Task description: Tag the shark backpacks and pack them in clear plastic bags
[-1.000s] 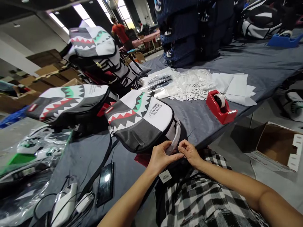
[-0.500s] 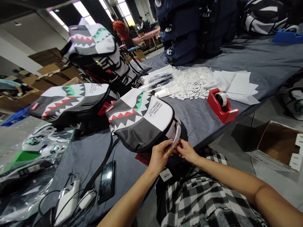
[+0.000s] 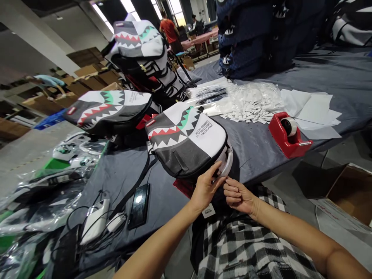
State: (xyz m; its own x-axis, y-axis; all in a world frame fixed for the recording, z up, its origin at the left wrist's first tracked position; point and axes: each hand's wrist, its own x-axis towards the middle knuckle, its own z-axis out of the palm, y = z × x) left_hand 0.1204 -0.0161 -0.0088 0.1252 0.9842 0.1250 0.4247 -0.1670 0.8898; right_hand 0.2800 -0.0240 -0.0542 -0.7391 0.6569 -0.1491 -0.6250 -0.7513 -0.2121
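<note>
A small backpack (image 3: 186,145) with a grey, white, red and green shark-mouth print lies on the table before me. Its carry handle (image 3: 229,161), wrapped in pale plastic, sticks out on the near right side. My left hand (image 3: 205,188) pinches the lower part of this handle between thumb and fingers. Close beside it, my right hand (image 3: 238,195) is curled, with thumb and forefinger together just below the handle; whatever they hold is too small to make out. A white barcode tag (image 3: 208,211) hangs beneath my left hand.
A red tape dispenser (image 3: 290,135) stands to the right, near a plastic bag of white tags (image 3: 252,100) and paper sheets (image 3: 314,110). A phone (image 3: 138,205) and a white charger (image 3: 95,221) with cables lie left. More backpacks (image 3: 139,46) are stacked behind; an open carton (image 3: 348,193) sits right.
My right hand has drawn back slightly from the handle, its fingers now more curled. My left hand stays at the handle. The whole view has shifted, so things appear further right.
</note>
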